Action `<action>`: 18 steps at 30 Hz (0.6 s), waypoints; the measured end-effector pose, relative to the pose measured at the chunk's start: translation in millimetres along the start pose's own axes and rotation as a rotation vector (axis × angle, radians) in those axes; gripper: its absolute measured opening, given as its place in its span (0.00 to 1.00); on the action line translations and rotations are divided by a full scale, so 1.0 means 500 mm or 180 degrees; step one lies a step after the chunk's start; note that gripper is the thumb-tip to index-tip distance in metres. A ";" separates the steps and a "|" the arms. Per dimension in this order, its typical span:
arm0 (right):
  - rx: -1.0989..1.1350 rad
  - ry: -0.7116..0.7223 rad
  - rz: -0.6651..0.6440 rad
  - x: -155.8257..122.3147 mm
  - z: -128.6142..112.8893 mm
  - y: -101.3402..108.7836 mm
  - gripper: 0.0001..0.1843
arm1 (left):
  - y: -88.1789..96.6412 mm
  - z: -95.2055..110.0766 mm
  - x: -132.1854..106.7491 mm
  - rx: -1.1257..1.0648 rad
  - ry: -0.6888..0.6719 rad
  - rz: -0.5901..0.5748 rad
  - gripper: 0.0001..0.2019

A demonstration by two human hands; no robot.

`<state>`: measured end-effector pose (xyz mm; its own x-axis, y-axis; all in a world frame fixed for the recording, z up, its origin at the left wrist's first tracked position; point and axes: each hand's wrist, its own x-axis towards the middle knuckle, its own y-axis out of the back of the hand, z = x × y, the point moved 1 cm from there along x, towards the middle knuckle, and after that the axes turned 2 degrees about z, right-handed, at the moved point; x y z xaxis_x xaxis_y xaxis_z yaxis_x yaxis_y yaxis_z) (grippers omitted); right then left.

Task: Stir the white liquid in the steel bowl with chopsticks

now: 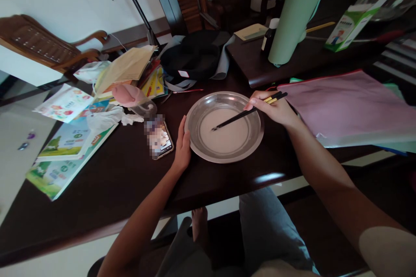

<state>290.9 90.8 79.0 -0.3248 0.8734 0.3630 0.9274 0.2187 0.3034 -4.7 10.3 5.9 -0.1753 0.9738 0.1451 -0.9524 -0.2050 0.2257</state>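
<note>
A round metal plate (253, 140) holding a pale liquid sits on the dark wooden table (123, 181) in front of me. My right hand (274, 108) grips a pair of dark chopsticks (242, 114) with yellow ends; their tips rest in the liquid near the plate's middle. My left hand (182, 147) presses against the plate's left rim, fingers together along the edge. A phone (160, 137) with a lit screen lies just left of that hand.
Books and leaflets (69, 143) are piled at the left, with tissues and a plastic cup (143, 106). A black bag (195, 54) sits behind the plate. A pink folder (347, 108) lies at the right, beyond it a green cylinder (297, 13), a small bottle and a box.
</note>
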 end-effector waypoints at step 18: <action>0.0103 -0.0027 0.0654 0.004 0.005 0.013 0.24 | 0.000 -0.006 0.000 -0.0030 0.0003 -0.0005 0.29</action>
<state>296.9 94.9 79.3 -0.1268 0.9047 0.4067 0.9795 0.0495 0.1951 -5.4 10.6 3.0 -0.1739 0.9742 0.1438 -0.9549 -0.2025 0.2170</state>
